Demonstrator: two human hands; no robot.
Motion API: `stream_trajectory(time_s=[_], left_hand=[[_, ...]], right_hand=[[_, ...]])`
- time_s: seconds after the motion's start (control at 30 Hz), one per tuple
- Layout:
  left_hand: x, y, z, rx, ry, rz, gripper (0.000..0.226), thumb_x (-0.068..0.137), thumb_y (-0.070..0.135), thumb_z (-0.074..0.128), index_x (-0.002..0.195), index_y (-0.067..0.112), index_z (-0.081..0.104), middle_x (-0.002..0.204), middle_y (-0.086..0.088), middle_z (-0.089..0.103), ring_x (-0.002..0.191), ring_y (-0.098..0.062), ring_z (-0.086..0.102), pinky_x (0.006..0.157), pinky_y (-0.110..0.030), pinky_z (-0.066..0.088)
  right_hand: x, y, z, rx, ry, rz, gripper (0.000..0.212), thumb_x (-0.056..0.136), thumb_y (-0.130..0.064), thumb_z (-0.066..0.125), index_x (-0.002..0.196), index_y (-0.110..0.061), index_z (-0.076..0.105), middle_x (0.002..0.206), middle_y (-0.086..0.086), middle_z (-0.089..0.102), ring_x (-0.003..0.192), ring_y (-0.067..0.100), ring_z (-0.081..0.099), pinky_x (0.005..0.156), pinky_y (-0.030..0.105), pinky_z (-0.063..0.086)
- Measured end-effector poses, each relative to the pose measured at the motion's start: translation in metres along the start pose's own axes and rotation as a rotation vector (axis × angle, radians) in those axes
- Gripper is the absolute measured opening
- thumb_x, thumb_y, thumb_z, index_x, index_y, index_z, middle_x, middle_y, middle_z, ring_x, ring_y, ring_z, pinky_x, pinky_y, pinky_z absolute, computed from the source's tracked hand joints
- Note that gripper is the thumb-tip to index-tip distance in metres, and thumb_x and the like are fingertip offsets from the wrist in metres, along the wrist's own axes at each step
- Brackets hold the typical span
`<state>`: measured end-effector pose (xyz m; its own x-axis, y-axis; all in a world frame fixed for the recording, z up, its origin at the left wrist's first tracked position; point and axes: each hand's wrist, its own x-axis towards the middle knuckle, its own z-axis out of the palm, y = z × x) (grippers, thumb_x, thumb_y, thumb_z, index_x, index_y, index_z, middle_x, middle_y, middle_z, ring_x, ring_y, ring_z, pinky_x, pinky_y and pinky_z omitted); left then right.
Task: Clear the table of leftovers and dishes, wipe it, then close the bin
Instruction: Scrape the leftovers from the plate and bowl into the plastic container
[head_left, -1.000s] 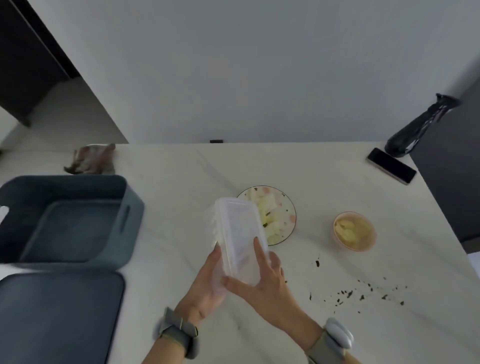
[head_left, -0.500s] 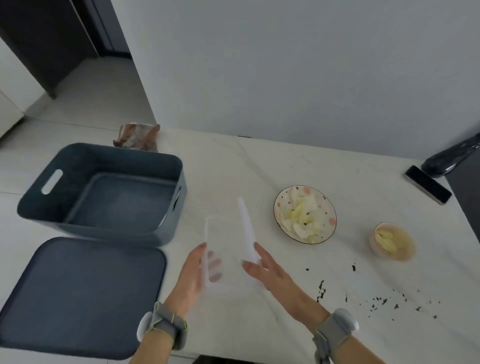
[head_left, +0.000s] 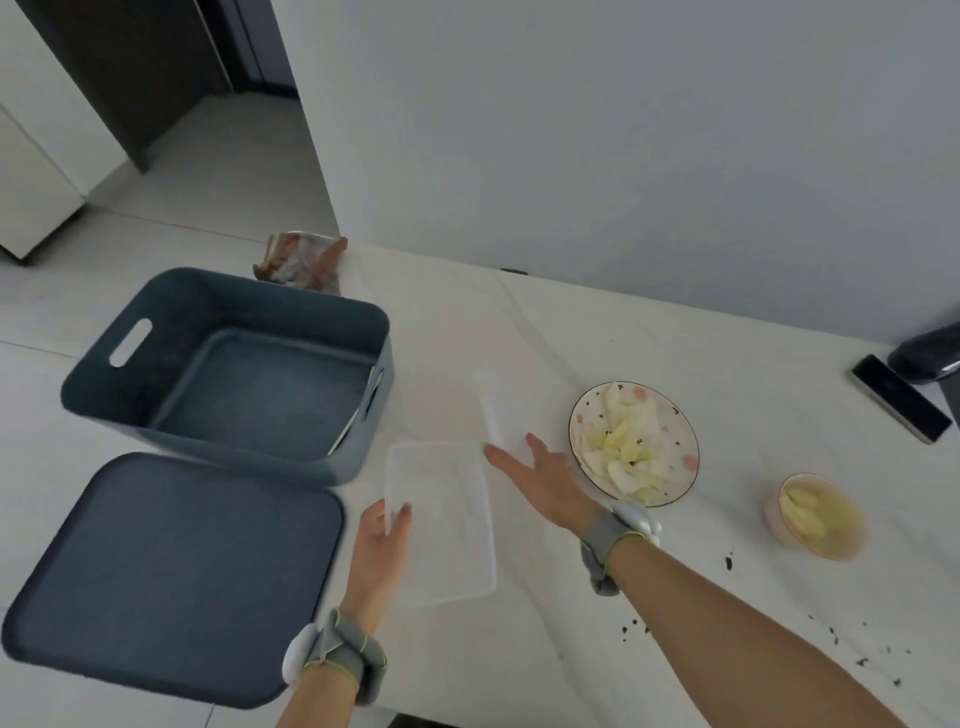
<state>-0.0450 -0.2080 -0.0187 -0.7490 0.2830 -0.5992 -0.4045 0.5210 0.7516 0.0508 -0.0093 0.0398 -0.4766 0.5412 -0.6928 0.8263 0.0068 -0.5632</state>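
Observation:
A clear plastic container (head_left: 441, 525) lies open on the white table (head_left: 571, 332). My left hand (head_left: 378, 540) grips its near left rim. Its clear lid (head_left: 496, 405) rests just beyond and to the right; my right hand (head_left: 543, 475) is at the lid's near end, fingers spread, and whether it grips the lid is unclear. To the right stand a patterned plate (head_left: 579, 415) of pale leftovers and a small bowl (head_left: 815, 514) of yellow pieces. The dark blue bin (head_left: 234, 291) stands open at the left, its lid (head_left: 171, 571) flat in front of it.
A crumpled brownish cloth (head_left: 301, 262) lies behind the bin. Dark crumbs (head_left: 727, 561) are scattered at the front right. A phone (head_left: 901, 397) and a dark curved object (head_left: 930, 353) sit at the far right edge. A wall runs behind the table.
The container came down from mid-air onto the table. The lid was lifted off and swung to the right, and my right hand moved with it. My view shifted left toward the bin.

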Motion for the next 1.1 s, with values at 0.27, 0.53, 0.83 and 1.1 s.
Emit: stream_trajectory(time_s=[0.27,0.53,0.83,1.1], left_hand=[[0.005,-0.011,0.006,0.307,0.068,0.03,0.046,0.096,0.003,0.038,0.141,0.009,0.047,0.129,-0.02,0.051,0.12,-0.041,0.047,0.107,-0.046,0.038],[0.003,-0.017,0.004,0.321,0.067,0.0,0.042,0.1,0.006,0.037,0.141,0.007,0.044,0.131,-0.021,0.048,0.121,-0.042,0.049,0.104,-0.044,0.038],[0.002,-0.022,-0.008,0.368,0.041,0.059,0.017,0.096,0.011,0.043,0.099,0.012,0.06,0.09,-0.016,0.068,0.071,-0.026,0.064,0.062,-0.039,0.051],[-0.037,-0.019,0.02,0.345,-0.05,0.099,0.013,0.095,0.015,0.054,0.108,0.016,0.056,0.098,-0.004,0.065,0.087,-0.025,0.066,0.073,-0.036,0.053]], right_hand=[[0.034,0.001,0.038,-0.286,0.213,0.087,0.121,0.068,-0.087,0.051,0.157,-0.022,0.001,0.156,0.021,0.008,0.141,0.04,0.018,0.114,0.049,0.025],[0.043,0.006,0.044,-0.323,0.213,-0.033,0.088,0.09,-0.076,0.019,0.158,-0.022,0.005,0.165,0.015,-0.004,0.151,0.032,-0.003,0.121,0.05,0.01],[-0.019,0.091,-0.034,0.07,0.584,-0.238,0.034,0.101,-0.039,0.042,0.127,-0.018,0.053,0.133,0.002,0.045,0.094,0.011,0.06,0.08,0.031,0.046],[0.031,0.164,-0.096,0.44,0.51,0.229,0.053,0.101,-0.047,0.033,0.132,-0.005,0.04,0.097,0.015,0.066,0.073,0.029,0.06,0.064,0.037,0.048]])
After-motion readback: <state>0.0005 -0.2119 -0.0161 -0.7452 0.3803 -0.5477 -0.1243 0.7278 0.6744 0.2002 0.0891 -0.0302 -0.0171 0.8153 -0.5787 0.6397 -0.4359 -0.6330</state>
